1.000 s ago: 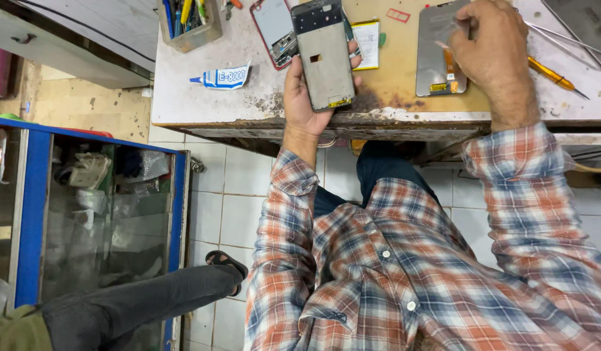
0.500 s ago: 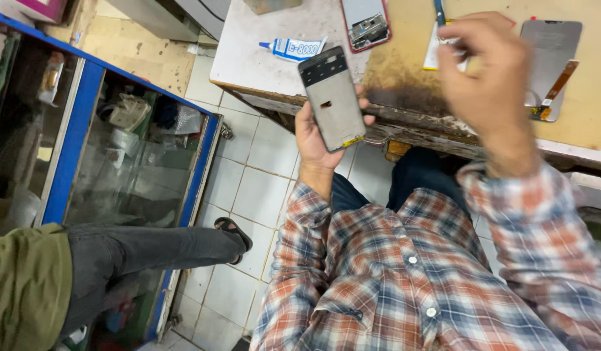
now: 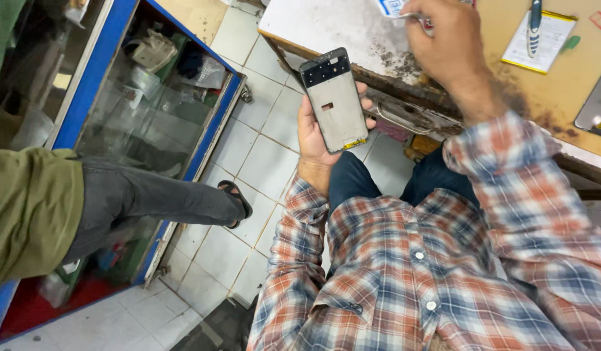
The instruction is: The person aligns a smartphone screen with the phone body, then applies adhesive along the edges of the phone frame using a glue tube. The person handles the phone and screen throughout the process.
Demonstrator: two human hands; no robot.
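My left hand holds a phone frame upright over my lap, its grey inner plate facing me and a black band at the top. It hangs just in front of the worn table edge. My right hand reaches over the table top with fingers closed on a thin metal tool. The tool's tip lies next to a white and blue tube at the frame's top edge.
A flat battery pack with a blue-handled tool on it lies on the table, and a grey panel sits at the right. A drawer handle is under the table. Another person's leg and sandal stand beside a blue-framed glass case.
The view has swung left and down. My left hand drew the phone frame off the table toward my lap. My right hand left the grey panel and moved left to the tube.
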